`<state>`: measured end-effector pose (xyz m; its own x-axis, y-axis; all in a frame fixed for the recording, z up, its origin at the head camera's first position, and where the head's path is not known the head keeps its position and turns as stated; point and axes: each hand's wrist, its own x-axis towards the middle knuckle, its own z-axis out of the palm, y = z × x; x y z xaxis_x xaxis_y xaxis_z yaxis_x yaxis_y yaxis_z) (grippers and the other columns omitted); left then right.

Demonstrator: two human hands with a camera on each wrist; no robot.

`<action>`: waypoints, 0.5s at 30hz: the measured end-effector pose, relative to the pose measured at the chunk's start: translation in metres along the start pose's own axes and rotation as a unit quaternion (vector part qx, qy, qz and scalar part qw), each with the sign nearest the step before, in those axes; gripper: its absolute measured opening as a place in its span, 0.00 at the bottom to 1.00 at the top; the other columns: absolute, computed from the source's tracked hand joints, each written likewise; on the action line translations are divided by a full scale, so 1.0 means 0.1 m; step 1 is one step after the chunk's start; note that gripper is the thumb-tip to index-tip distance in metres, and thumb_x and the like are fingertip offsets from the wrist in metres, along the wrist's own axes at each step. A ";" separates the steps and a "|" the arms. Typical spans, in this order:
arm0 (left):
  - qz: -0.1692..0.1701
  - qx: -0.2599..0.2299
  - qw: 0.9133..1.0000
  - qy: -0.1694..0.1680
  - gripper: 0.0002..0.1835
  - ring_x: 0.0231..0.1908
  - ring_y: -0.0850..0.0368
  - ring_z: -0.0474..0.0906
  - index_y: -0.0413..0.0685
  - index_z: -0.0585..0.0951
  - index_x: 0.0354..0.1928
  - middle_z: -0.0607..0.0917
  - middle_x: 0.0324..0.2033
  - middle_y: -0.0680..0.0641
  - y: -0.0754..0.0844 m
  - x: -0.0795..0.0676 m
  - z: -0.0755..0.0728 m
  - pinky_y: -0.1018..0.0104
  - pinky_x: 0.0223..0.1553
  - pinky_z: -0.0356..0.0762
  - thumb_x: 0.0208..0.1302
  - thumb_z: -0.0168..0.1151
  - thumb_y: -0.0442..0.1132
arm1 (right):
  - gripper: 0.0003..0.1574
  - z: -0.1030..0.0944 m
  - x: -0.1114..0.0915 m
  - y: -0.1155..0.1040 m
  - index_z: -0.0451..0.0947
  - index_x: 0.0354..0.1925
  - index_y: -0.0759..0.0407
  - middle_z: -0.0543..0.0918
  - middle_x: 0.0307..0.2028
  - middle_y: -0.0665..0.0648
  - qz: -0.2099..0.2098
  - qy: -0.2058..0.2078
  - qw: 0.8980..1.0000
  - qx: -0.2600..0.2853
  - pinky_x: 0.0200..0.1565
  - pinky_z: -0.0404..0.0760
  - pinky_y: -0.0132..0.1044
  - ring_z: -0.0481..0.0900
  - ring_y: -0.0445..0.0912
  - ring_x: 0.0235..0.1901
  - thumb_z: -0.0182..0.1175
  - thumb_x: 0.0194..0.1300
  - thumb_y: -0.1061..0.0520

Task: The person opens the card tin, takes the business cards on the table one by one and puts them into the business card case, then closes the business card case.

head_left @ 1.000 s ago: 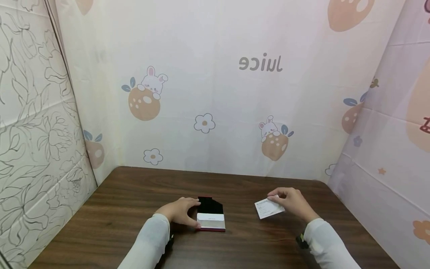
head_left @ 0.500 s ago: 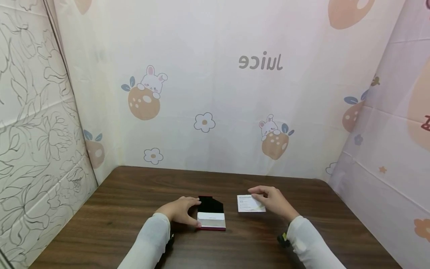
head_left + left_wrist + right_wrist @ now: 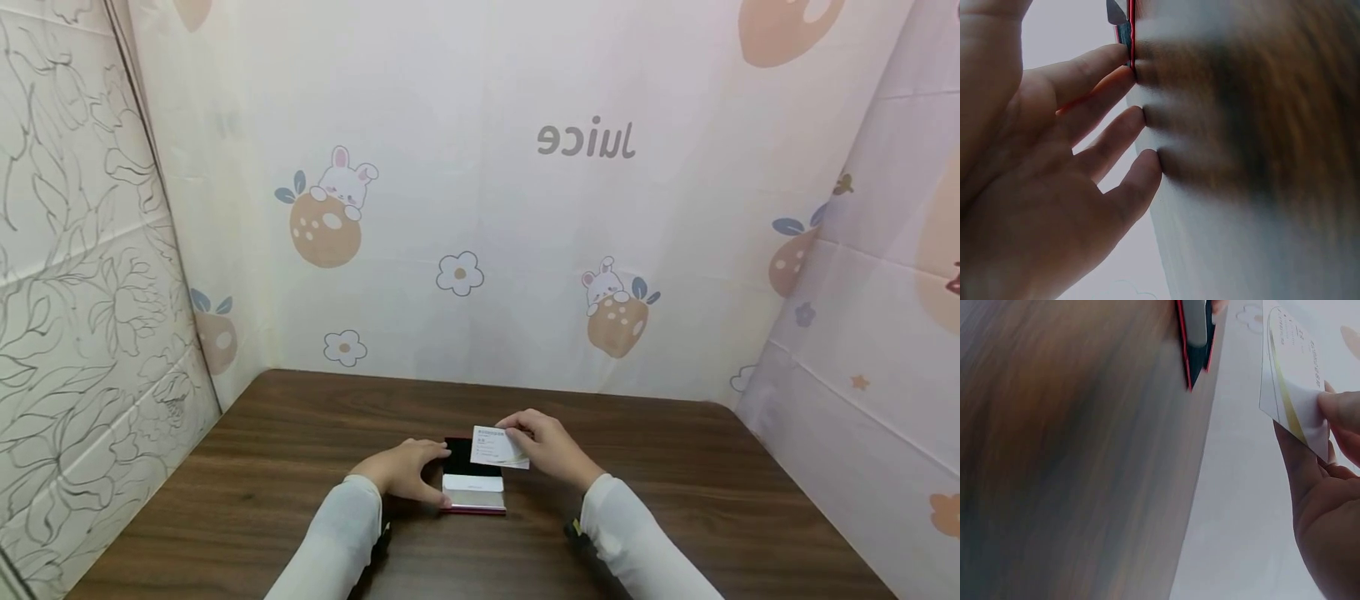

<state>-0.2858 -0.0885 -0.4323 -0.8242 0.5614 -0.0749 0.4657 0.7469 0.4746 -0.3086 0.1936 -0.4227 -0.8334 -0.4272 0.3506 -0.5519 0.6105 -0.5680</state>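
An opened business card case (image 3: 474, 500) lies on the table, with a black inner side, red edges and a silvery lower half. A white strip, perhaps paper or a card, shows across its middle. My left hand (image 3: 405, 472) rests at the case's left side, thumb at the lower corner and fingers by the upper part. In the left wrist view its fingers (image 3: 1113, 140) are extended, tips down on the tabletop. With thumb and fingers my right hand (image 3: 553, 446) pinches a white printed business card (image 3: 495, 447), held over the right part of the black flap.
The brown wood-grain table (image 3: 300, 417) has rounded far corners. A pale printed curtain (image 3: 465, 208) hangs behind it, and similar sheets stand on both sides. Dark straps sit on both wrists, by white sleeves (image 3: 333, 525).
My right hand has carried the business card leftward from the table's right part to above the case, and the card has turned straighter. The left hand and the case have stayed in place.
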 end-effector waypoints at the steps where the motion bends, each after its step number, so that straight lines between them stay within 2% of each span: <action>1: 0.000 0.001 1.000 0.001 0.45 0.70 0.41 0.62 0.45 0.73 0.69 0.71 0.69 0.43 0.00 0.01 0.00 0.42 0.65 0.64 0.53 0.75 0.58 | 0.11 0.02 0.01 -0.02 0.85 0.48 0.49 0.83 0.44 0.47 -0.003 -0.005 1.000 0.004 0.44 0.78 0.39 0.77 0.41 0.42 0.59 0.73 0.60; 8: 0.000 0.004 1.000 0.005 0.45 0.69 0.42 0.63 0.42 0.73 0.69 0.72 0.68 0.42 0.01 0.01 0.01 0.44 0.66 0.64 0.52 0.76 0.57 | 0.11 0.18 0.06 -0.11 0.85 0.49 0.50 0.80 0.43 0.45 -0.016 -0.033 0.999 0.021 0.44 0.78 0.38 0.76 0.40 0.41 0.57 0.75 0.59; 15: 0.002 0.004 1.000 0.012 0.45 0.68 0.43 0.64 0.40 0.73 0.68 0.73 0.67 0.42 0.04 -0.01 -0.01 0.45 0.66 0.64 0.52 0.76 0.56 | 0.10 0.28 0.09 -0.12 0.84 0.48 0.51 0.80 0.42 0.45 -0.035 -0.042 0.998 0.017 0.43 0.77 0.37 0.75 0.40 0.40 0.57 0.75 0.60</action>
<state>-0.2834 -0.0864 -0.4293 -0.8293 0.5564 -0.0524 0.4721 0.7477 0.4671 -0.3084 0.1634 -0.4339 -0.7866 -0.5232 0.3279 -0.6064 0.5544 -0.5701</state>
